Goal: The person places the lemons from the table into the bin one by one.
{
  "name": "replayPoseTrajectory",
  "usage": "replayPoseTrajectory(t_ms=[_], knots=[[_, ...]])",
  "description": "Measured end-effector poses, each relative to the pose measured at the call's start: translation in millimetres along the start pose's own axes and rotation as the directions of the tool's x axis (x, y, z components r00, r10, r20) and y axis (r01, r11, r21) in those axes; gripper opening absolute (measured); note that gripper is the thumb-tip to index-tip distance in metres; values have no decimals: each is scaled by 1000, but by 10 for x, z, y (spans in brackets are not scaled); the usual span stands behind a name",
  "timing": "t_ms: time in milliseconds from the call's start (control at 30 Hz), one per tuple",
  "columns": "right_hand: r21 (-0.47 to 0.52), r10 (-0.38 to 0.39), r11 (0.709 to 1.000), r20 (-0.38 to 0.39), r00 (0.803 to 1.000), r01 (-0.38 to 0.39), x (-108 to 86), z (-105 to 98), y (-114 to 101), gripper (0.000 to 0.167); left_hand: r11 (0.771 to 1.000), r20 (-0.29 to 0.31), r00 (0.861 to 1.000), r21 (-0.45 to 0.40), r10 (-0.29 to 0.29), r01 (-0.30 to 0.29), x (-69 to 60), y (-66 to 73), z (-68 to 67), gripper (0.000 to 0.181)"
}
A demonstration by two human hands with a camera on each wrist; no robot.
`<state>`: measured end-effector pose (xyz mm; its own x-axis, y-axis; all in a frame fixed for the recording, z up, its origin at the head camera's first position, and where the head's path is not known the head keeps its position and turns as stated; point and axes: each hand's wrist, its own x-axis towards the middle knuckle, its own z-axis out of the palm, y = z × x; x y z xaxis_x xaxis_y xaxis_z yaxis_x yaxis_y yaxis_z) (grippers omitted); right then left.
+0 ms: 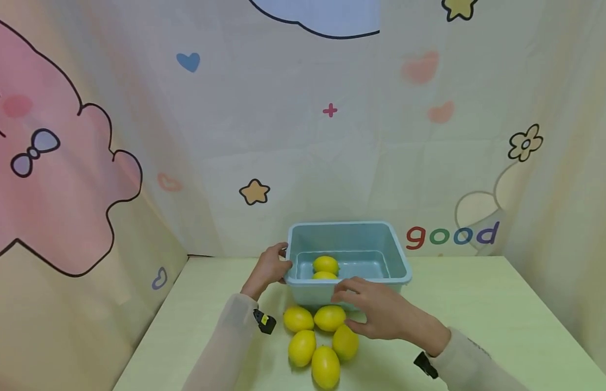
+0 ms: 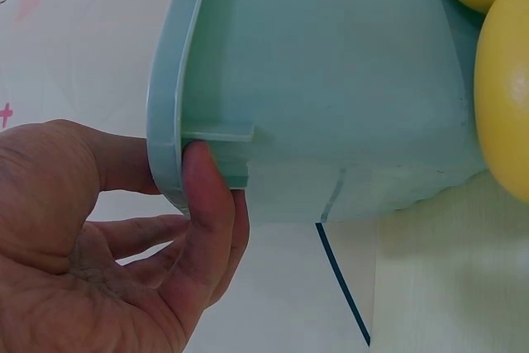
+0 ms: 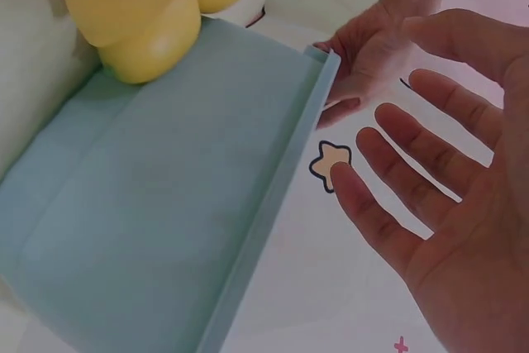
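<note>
A light blue bin [image 1: 317, 293] stands near the back of the table with two lemons [image 1: 326, 265] inside. My left hand [image 1: 271, 266] grips its left rim; the left wrist view shows thumb and fingers of that hand [image 2: 124, 229] around the rim [image 2: 165, 105]. Over the bin's front edge, my right hand [image 1: 381, 309] has its fingers spread and holds nothing. In the right wrist view this hand [image 3: 463, 179] is beside the bin's rim [image 3: 273, 204]. Several lemons [image 1: 302, 347] lie grouped in front of the bin, just left of and below the right hand.
The pale table [image 1: 459, 304] reaches out on both sides of the bin. Behind it hangs a printed curtain [image 1: 293, 136] with hearts, stars and the word "good". Both forearms wear light sleeves [image 1: 225, 336] with small black devices [image 1: 265, 321] at the wrists.
</note>
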<state>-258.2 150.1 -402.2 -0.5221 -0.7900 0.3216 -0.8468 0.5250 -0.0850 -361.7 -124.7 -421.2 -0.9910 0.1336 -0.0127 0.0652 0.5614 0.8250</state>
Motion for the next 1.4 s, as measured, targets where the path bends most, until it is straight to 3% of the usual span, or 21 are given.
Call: replayPoseTrajectory(t_ms=[333, 533, 667, 1100, 1400], knots=[[-42, -37, 998, 81, 996, 41, -99, 194, -18, 46, 1000, -9, 1000, 15, 8, -8, 32, -5, 20, 56], [1, 34, 999, 230, 973, -35, -103, 274, -68, 49, 1000, -12, 1000, 12, 2, -2, 38, -9, 16, 55], [4, 63, 998, 287, 956, -67, -101, 337, -69, 50, 1000, -11, 1000, 8, 0, 0, 46, -10, 14, 56], [50, 29, 998, 316, 948, -47, -137, 502, -75, 52, 1000, -17, 1000, 0, 0, 0, -4, -5, 32, 55], [81, 4, 996, 290, 957, -29, -145, 569, -64, 50, 1000, -14, 1000, -13, 1, -1, 9, -5, 28, 55]])
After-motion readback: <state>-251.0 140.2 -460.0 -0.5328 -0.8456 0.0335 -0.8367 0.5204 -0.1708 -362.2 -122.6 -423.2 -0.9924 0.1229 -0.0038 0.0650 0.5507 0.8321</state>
